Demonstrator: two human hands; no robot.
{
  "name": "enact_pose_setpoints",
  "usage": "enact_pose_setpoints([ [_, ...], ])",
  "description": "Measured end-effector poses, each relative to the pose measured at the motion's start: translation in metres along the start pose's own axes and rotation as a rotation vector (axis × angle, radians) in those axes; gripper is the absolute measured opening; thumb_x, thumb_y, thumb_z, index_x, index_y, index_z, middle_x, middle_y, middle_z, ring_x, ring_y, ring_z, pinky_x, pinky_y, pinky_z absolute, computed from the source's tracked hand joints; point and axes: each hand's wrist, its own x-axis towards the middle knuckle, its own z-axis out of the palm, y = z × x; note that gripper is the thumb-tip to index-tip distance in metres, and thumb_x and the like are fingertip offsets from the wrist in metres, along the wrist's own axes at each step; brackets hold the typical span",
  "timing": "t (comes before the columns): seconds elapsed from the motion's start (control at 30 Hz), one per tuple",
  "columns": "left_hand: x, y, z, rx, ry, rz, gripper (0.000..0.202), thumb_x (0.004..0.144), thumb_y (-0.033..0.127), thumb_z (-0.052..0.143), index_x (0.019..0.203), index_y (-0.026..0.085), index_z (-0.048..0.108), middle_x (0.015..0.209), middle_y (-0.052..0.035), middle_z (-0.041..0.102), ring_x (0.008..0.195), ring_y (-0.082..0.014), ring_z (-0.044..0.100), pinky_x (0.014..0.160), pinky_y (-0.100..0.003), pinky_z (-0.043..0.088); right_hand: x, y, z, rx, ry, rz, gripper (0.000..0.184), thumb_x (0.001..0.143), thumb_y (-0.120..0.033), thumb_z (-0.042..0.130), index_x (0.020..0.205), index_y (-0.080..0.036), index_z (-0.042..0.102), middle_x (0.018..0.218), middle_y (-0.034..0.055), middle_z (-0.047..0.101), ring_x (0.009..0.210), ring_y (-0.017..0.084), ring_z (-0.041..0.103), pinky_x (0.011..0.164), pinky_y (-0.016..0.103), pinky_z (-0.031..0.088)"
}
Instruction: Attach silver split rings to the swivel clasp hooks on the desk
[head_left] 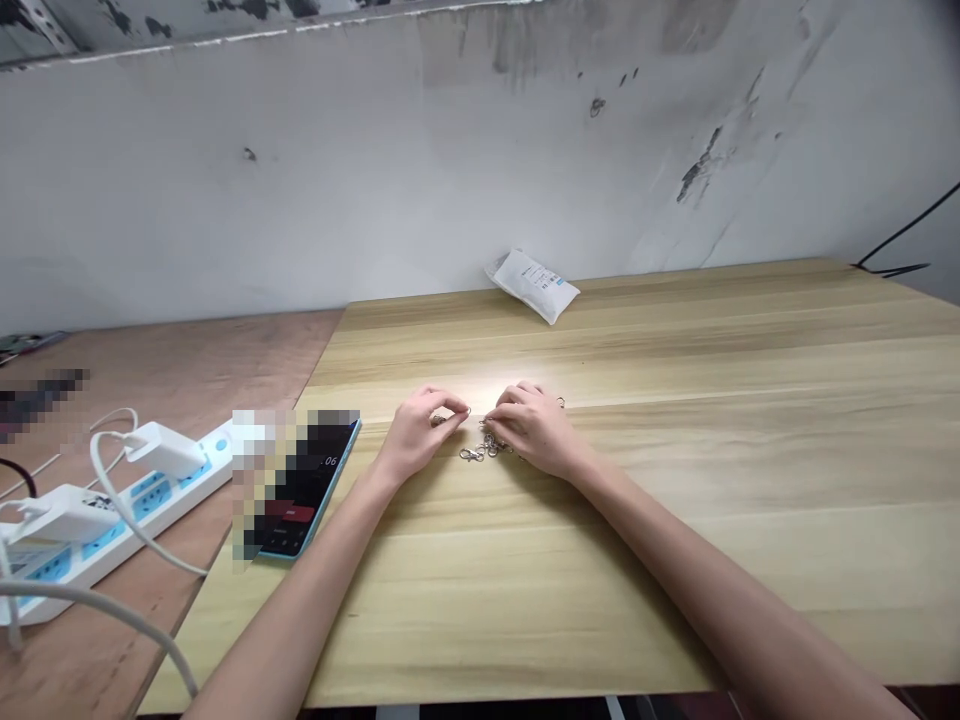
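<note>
Two bare hands are held close together above a pale wooden surface (pixel 705 520), nearer to its left edge than to its right. By the left hand (pixel 415 432), a small metal ring (pixel 469 411) is pinched between thumb and forefinger, with the other fingers curled inward. The right hand (pixel 536 428) is bent over, its thumb and forefinger drawn close to each other near a tiny metal piece (pixel 483 421); whether that piece is grasped cannot be told, as it is too small and partly covered. A little heap of metal clasps (pixel 492 444) is spread between the hands, about midway between the far and near edges of the surface, and is partly hidden by the right hand. One silvery clasp (pixel 471 455) is laid at the left side of the heap. A white packet (pixel 536 286) with a printed label is placed at the far edge, close to the wall (pixel 390 180). A phone (pixel 307 490) is laid along the left edge, beside the left forearm. Beyond that edge, a brown tabletop (pixel 217 370) is occupied by a white power strip (pixel 161 500), into which white chargers (pixel 165 450) are plugged.
</note>
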Motion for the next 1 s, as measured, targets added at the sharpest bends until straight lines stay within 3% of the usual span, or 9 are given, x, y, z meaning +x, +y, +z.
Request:
enact_pose_setpoints([
  [0.13,-0.0014,0.0009,0.0015,0.009,-0.017,-0.023,0.010,0.086,0.022,0.065,0.095,0.022,0.070,0.088,-0.0030,0.072,0.092,-0.0195,0.064,0.078,-0.033,0.055,0.0004,-0.0006,0.0019,0.011,0.078,-0.002,0.016,0.093,-0.027,0.058,0.090,-0.022,0.073,0.086,0.0059,0.066,0.084,0.019,0.055,0.079,0.035,0.037],
  [0.33,-0.0027,-0.0030,0.0043,0.051,-0.042,0.024,0.008,0.086,0.022,0.064,0.086,0.023,0.072,0.092,-0.0044,0.071,0.095,-0.0202,0.066,0.085,-0.035,0.054,0.0008,-0.0031,0.0017,0.041,0.171,-0.011,0.016,0.093,-0.028,0.057,0.089,-0.023,0.072,0.087,0.0054,0.067,0.084,0.019,0.058,0.077,0.035,0.039],
  [0.47,-0.0025,-0.0042,0.0044,0.098,-0.024,0.053,0.006,0.086,0.020,0.065,0.084,0.022,0.071,0.105,-0.0053,0.072,0.116,-0.0245,0.058,0.095,-0.043,0.049,-0.0001,-0.0053,0.0006,-0.023,0.190,0.011,0.016,0.093,-0.030,0.057,0.090,-0.025,0.072,0.113,0.0093,0.066,0.102,0.024,0.058,0.086,0.041,0.041],
  [0.63,-0.0017,-0.0003,0.0026,0.235,0.017,0.131,0.006,0.084,0.019,0.067,0.081,0.023,0.069,0.131,-0.0046,0.062,0.137,-0.0279,0.040,0.108,-0.053,0.036,-0.0010,-0.0036,0.0018,-0.074,0.179,-0.001,0.017,0.092,-0.032,0.058,0.091,-0.027,0.074,0.141,0.0100,0.051,0.133,0.032,0.041,0.101,0.053,0.036],
  [1.0,-0.0015,0.0017,0.0049,0.352,0.032,0.209,0.009,0.087,0.021,0.063,0.081,0.022,0.070,0.138,-0.0066,0.056,0.143,-0.0289,0.032,0.111,-0.058,0.032,0.0014,-0.0040,-0.0036,-0.087,0.176,-0.042,0.017,0.092,-0.033,0.058,0.091,-0.028,0.074,0.138,0.0095,0.054,0.131,0.029,0.046,0.106,0.055,0.034],
])
